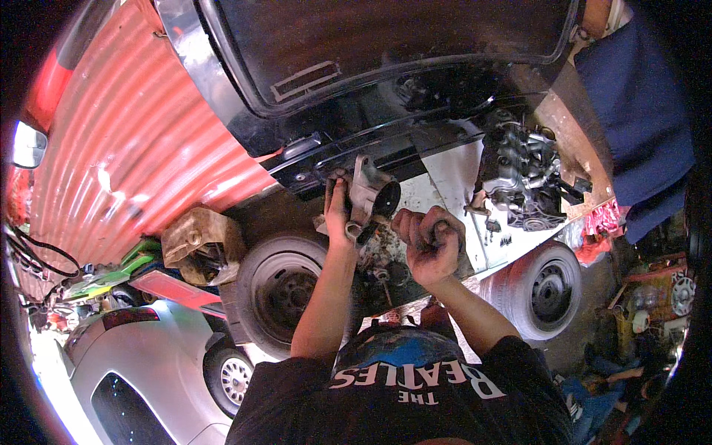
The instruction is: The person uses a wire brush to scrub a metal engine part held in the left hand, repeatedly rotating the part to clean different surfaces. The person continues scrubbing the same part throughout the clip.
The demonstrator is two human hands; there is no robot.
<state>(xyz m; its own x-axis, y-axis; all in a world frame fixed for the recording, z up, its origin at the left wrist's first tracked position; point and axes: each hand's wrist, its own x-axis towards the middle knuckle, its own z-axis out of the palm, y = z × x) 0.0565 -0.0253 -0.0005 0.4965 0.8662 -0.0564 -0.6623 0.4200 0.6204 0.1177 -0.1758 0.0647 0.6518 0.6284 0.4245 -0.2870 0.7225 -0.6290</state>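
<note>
My left hand (338, 209) grips a silver-grey cast metal housing (365, 196) from its left side. The part has a wide round dark opening facing right and a flange with a hole at its upper end. Just right of the housing, my right hand (432, 243) is closed with its fingers curled in; whatever it may hold is hidden. Both hands are over a work surface, where small greasy parts (382, 273) lie below the housing.
At the right, an engine assembly (519, 174) rests on a white sheet. Tyred wheels (280, 293) (550, 289) stand on both sides. A black car panel (386, 81) spans the far side. A cardboard box (199, 241) and silver car (148, 363) are left; another person (608, 382) is lower right.
</note>
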